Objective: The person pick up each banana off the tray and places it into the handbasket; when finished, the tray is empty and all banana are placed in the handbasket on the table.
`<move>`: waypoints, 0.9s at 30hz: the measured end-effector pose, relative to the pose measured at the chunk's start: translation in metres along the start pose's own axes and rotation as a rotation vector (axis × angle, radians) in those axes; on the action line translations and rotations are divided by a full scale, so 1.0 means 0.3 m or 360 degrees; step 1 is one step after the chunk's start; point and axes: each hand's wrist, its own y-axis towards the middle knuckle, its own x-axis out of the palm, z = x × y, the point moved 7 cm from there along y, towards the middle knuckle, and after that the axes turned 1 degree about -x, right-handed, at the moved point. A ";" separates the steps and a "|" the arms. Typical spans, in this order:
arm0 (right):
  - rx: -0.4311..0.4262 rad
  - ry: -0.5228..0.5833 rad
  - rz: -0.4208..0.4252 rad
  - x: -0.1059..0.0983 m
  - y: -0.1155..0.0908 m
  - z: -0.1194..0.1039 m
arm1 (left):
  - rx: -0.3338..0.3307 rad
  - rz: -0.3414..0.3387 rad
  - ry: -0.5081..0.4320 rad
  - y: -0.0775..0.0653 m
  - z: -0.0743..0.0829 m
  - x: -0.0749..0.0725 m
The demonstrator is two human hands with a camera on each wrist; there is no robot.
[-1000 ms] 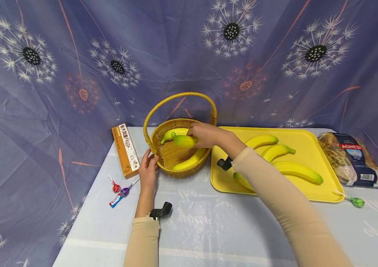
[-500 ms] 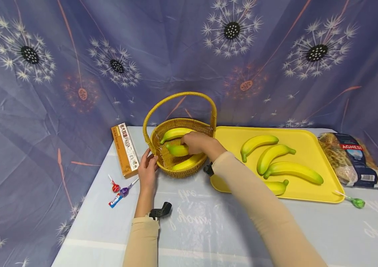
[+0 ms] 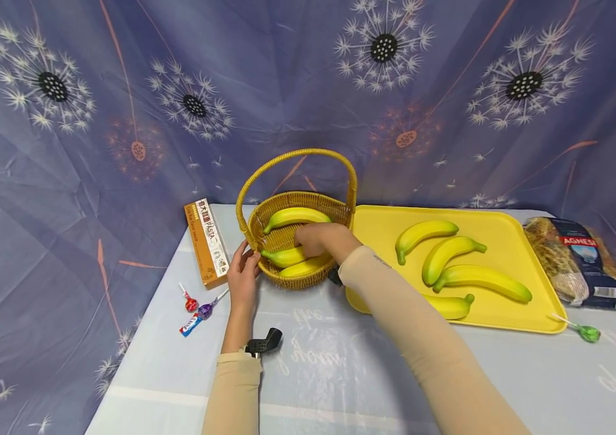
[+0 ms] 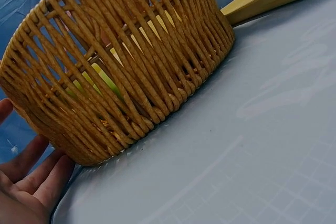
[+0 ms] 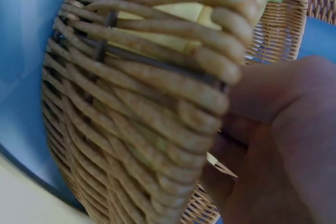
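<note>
A woven basket (image 3: pixel 298 283) with a tall arched handle stands at the back of the table. My left hand (image 3: pixel 243 279) rests against its left side; in the left wrist view its fingers (image 4: pixel 32 158) lie fairly straight along the lower weave. Inside the basket, my right hand (image 3: pixel 316 237) grips a banana (image 3: pixel 283 257) by its right end, with its fingertips hidden. This banana lies low, just behind a front banana (image 3: pixel 304 267). Another banana (image 3: pixel 297 215) lies along the back wall. In the right wrist view, the rim covers part of my right hand (image 5: pixel 283 135).
Right of the basket, a yellow tray (image 3: pixel 503 226) bears several bananas (image 3: pixel 452 257). A pasta bag (image 3: pixel 580 260) and a green lollipop (image 3: pixel 589 333) lie beyond it. To the left are a pasta box (image 3: pixel 206 241), red (image 3: pixel 191 304) and purple (image 3: pixel 206 310) lollipops and a small blue-wrapped candy (image 3: pixel 191 326).
My right hand has moved down into the basket, bringing its banana from above the middle to beside the front banana. My left hand has stayed at the basket's side.
</note>
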 end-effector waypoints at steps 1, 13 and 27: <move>0.0001 -0.0012 -0.0012 0.000 -0.001 -0.003 | 0.0000 0.0000 -0.0001 0.001 0.000 0.000; 0.0258 -0.0015 -0.0092 0.012 0.009 0.002 | -0.0029 -0.0026 -0.0057 0.004 -0.002 0.002; 0.0219 -0.0133 -0.0006 0.029 0.039 -0.045 | -0.0067 -0.0046 -0.0065 0.008 -0.007 0.002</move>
